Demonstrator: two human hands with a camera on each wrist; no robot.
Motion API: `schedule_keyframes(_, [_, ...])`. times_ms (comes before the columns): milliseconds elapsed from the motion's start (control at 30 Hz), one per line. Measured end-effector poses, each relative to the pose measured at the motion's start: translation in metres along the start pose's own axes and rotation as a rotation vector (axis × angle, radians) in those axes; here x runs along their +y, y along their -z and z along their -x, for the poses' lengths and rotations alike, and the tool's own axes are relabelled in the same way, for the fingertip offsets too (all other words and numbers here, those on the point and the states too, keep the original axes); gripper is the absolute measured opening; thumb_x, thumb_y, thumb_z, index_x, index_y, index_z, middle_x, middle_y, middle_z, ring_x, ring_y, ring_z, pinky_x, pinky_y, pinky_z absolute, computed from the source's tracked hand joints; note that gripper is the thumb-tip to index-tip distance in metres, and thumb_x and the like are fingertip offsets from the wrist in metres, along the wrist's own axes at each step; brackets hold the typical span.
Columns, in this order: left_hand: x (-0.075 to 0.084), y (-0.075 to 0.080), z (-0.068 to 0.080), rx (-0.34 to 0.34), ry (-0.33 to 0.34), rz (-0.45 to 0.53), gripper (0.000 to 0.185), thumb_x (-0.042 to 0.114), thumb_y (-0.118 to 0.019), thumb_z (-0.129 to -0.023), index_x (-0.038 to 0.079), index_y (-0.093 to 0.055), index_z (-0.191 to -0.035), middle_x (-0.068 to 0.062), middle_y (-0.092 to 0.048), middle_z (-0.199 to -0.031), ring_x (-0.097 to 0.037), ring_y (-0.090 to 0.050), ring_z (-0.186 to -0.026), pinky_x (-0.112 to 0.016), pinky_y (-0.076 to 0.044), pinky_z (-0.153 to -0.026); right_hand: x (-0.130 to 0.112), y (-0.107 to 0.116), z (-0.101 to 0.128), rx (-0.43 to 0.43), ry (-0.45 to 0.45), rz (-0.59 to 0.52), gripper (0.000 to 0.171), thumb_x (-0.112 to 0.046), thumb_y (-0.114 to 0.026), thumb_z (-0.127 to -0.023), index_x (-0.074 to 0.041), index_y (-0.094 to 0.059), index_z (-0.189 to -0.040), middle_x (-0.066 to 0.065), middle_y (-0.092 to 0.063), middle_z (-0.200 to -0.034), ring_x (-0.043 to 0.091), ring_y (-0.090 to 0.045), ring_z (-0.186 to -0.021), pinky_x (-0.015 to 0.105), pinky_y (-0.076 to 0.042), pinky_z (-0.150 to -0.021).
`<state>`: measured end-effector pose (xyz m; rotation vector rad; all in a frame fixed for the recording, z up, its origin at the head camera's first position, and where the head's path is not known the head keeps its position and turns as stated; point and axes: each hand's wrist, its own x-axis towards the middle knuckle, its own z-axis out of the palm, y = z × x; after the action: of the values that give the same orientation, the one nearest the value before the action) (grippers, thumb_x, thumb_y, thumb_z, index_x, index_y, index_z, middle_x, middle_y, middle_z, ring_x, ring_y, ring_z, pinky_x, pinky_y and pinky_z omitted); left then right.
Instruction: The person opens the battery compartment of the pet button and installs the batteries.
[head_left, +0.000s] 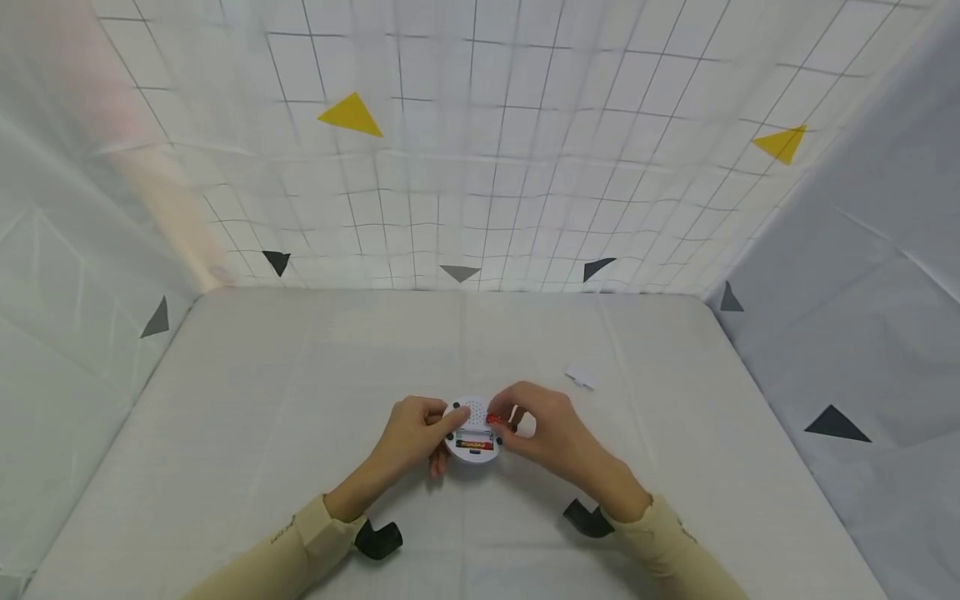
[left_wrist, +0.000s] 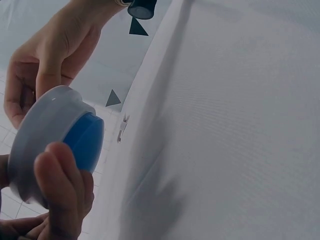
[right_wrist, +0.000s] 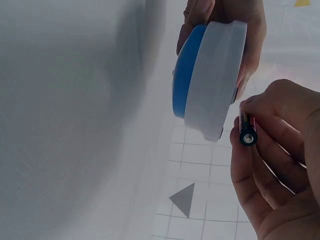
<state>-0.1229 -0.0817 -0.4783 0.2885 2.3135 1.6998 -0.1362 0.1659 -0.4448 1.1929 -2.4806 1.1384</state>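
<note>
Two hands work over the table (head_left: 300,400): a left hand (head_left: 411,433) and a right hand (head_left: 551,429). One round white device (head_left: 471,433) with a blue face sits between them. Two batteries show: one battery in the device's bay (head_left: 474,445), one loose battery (head_left: 498,420) in the right hand's grip. One small white cover piece (head_left: 581,377) lies apart.

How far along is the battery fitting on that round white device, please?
Done: the compartment is open and one battery sits in the device, held by the left hand. In hand: the right hand pinches a second battery beside it. Left: seating that battery and refitting a cover, possibly the white piece on the table.
</note>
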Motion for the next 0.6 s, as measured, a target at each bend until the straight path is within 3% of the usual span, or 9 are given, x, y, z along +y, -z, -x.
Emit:
schedule_keyframes(300, [0.002, 0.002, 0.001, 0.004, 0.000, 0.005, 0.047, 0.040, -0.069, -0.103, 0.005, -0.063, -0.073, -0.008, -0.064, -0.050, -0.020, -0.061, -0.036, -0.045, -0.053, -0.041, -0.008, -0.007, 0.000, -0.018, 0.109, -0.072, 0.021, 0.000, -0.085, -0.087, -0.014, -0.076, -0.101, -0.004, -0.072, -0.099, 0.006, -0.068, -0.089, 0.022, -0.061, -0.074])
schedule_keyframes(600, [0.001, 0.002, 0.001, -0.003, -0.011, 0.012, 0.049, 0.041, -0.067, -0.104, 0.006, -0.063, -0.070, -0.006, -0.065, -0.048, -0.022, -0.063, -0.037, -0.046, -0.055, -0.043, -0.009, -0.018, -0.001, 0.046, 0.205, -0.051, 0.021, 0.000, -0.085, -0.087, -0.014, -0.078, -0.101, -0.005, -0.072, -0.099, 0.007, -0.065, -0.090, 0.021, -0.056, -0.069])
